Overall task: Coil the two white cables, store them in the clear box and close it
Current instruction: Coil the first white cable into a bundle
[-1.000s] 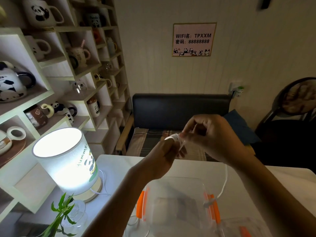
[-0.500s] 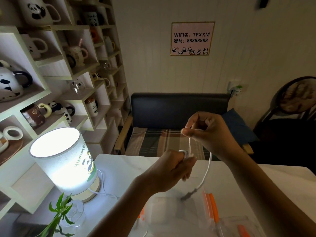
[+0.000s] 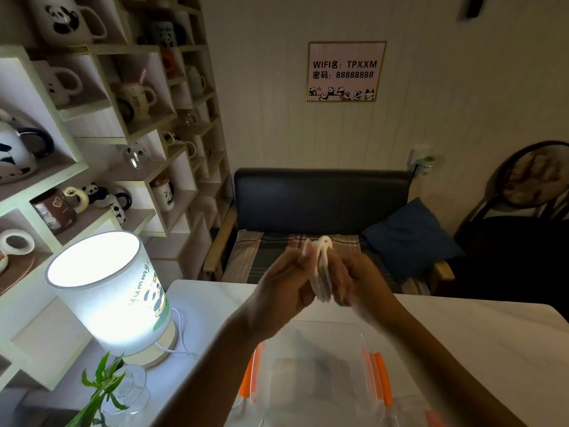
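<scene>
A white cable (image 3: pixel 321 269), wound into a tight coil, is held up in the air above the table between both hands. My left hand (image 3: pixel 288 288) grips the coil from the left and my right hand (image 3: pixel 354 280) closes on it from the right; both are blurred by motion. Below them stands the clear box (image 3: pixel 311 374) with orange clips along its sides, open, with something pale and indistinct inside. Its lid (image 3: pixel 431 417) shows partly at the bottom right. I cannot make out a second cable.
A lit panda lamp (image 3: pixel 104 291) stands at the table's left, its cord trailing right. A glass vase with a green plant (image 3: pixel 104 392) sits in front of it. Shelves of mugs fill the left wall; a dark bench with a blue cushion lies beyond the white table (image 3: pixel 477 340).
My right hand has come down from above and met the left hand. The loose tail that hung toward the box is now gathered into the coil.
</scene>
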